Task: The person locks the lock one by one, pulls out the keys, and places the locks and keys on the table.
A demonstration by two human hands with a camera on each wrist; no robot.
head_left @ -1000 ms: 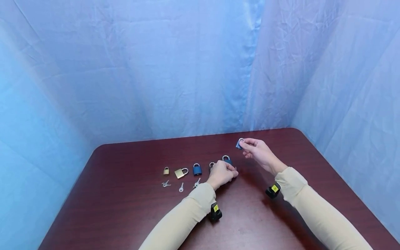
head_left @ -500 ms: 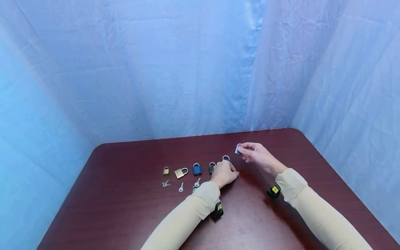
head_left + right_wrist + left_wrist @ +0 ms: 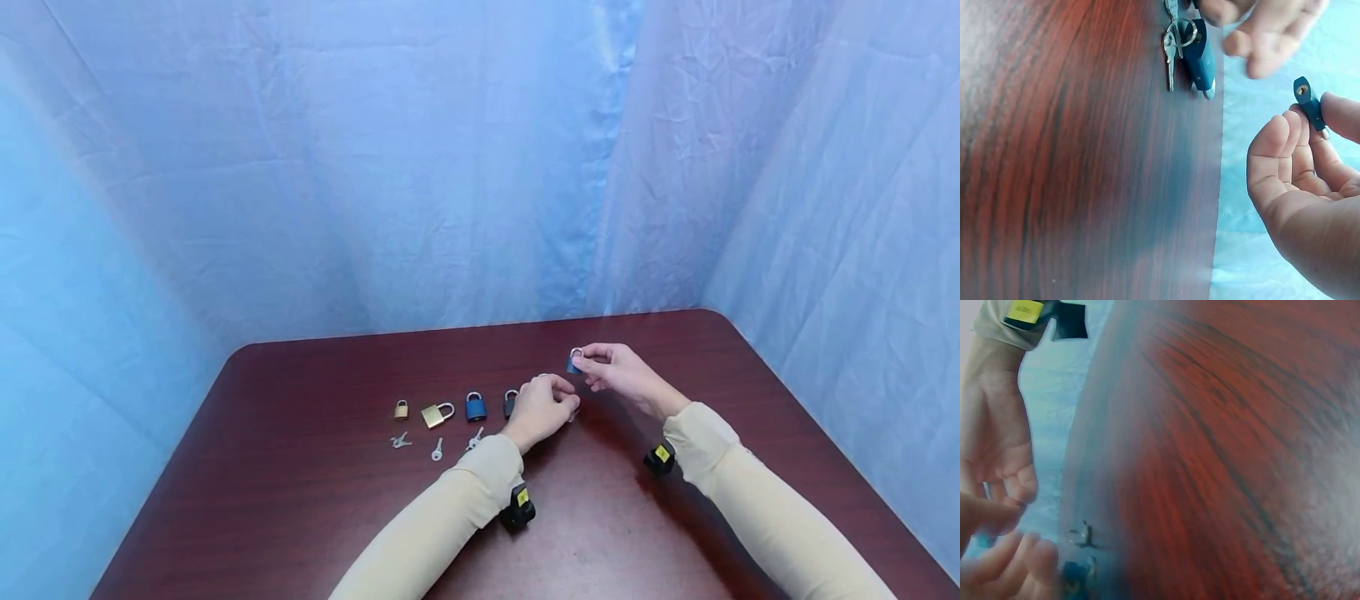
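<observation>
Pinching a small blue padlock above the worktop, my right hand holds it beside my left hand, whose curled fingers grip keys.

I am looking into a staged recording booth. Wrinkled blue cloth screens a dark red wooden table on every side.

Bright, even light; wrist views blur heavily.
</observation>
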